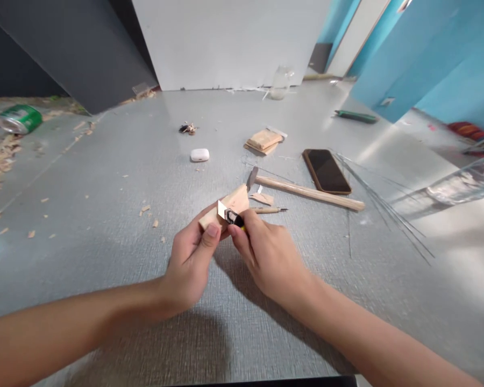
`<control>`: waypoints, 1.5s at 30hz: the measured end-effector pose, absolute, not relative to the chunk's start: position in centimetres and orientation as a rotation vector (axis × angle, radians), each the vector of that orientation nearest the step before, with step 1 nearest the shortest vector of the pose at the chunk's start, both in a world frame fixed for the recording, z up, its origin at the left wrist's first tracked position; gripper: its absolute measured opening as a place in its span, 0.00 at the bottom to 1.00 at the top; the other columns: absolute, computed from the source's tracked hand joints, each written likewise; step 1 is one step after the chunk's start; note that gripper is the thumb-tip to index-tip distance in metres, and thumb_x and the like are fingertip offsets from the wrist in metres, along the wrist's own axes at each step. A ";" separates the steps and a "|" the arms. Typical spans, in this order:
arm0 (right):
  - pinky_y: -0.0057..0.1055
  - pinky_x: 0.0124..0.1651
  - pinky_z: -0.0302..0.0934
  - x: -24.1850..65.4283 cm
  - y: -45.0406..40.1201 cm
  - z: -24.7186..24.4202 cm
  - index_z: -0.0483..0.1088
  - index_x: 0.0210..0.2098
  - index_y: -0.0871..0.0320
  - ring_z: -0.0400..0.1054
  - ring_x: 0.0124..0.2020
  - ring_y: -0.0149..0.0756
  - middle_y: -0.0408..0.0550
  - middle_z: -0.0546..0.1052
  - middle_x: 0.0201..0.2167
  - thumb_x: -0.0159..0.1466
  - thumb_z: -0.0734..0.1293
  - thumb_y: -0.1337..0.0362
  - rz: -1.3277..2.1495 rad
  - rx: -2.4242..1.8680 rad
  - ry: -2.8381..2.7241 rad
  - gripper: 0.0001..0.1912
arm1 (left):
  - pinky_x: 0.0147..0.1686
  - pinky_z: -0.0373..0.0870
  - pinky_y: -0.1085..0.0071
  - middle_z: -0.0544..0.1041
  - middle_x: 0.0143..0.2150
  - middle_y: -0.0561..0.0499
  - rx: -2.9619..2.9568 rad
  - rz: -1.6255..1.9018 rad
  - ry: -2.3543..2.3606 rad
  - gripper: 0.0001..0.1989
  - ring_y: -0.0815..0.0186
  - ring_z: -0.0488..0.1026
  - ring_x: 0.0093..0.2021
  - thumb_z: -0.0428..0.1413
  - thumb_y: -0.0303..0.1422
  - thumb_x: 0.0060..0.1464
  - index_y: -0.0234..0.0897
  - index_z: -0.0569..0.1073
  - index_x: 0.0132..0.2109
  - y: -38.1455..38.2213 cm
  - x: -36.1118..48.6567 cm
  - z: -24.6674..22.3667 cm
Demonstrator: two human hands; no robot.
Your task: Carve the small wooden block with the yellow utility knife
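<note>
My left hand (191, 255) is closed around the lower end of a small pale wood block (239, 200), its thumb pressed on the near face. The block is held tilted above the table. In my right hand (268, 250) is a utility knife (233, 217) with a black head and a bit of yellow showing. Its short blade lies against the face of the block; most of the handle is hidden in my fist. Just beyond the block lie a hammer (302, 191) with a wooden handle, a thin pencil-like wooden tool (268, 210) and a wood scrap (262, 199).
A phone (326, 171), thin wires (381, 201), stacked wood pieces (263, 141), a white earbud case (199, 155) and a green knife-like tool (355, 116) lie further out. A glass jar (281, 83) stands at the back. Wood shavings and a green can (19, 119) are at left.
</note>
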State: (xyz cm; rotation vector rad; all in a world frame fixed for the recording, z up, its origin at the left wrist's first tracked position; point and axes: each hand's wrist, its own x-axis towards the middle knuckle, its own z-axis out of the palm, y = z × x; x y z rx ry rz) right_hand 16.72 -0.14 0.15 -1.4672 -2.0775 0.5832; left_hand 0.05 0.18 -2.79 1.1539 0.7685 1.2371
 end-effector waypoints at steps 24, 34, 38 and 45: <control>0.34 0.27 0.42 16.9 0.0 1.0 0.64 0.40 0.55 0.61 0.21 0.36 0.45 0.72 0.23 0.81 0.54 0.53 0.617 -1.533 -2.077 0.18 | 0.74 0.69 0.59 0.81 0.65 0.45 1.125 1.280 0.830 0.19 0.56 0.75 0.70 0.57 0.46 0.74 0.44 0.80 0.63 0.6 0.5 -3.4; 0.36 0.28 0.39 16.5 0.7 0.4 0.71 0.46 0.61 0.66 0.23 0.40 0.53 0.80 0.30 0.82 0.55 0.55 0.328 -1.772 -2.215 0.20 | 0.50 0.82 0.70 0.86 0.53 0.45 1.092 1.274 0.818 0.17 0.64 0.83 0.46 0.61 0.45 0.72 0.41 0.84 0.57 1.0 0.9 -3.0; 0.37 0.29 0.38 17.3 1.6 0.3 0.73 0.45 0.60 0.67 0.23 0.40 0.54 0.80 0.30 0.82 0.57 0.54 0.201 -1.840 -2.206 0.19 | 0.48 0.83 0.65 0.86 0.44 0.46 1.075 1.282 0.843 0.18 0.60 0.84 0.42 0.63 0.49 0.68 0.39 0.84 0.48 1.2 0.8 -2.9; 0.38 0.32 0.45 23.5 4.5 0.5 0.72 0.38 0.59 0.71 0.29 0.47 0.59 0.79 0.30 0.82 0.54 0.55 0.000 -2.057 -1.752 0.23 | 0.66 0.77 0.56 0.84 0.60 0.41 1.065 1.443 0.953 0.22 0.52 0.80 0.63 0.63 0.50 0.68 0.38 0.81 0.58 1.9 -0.1 -4.4</control>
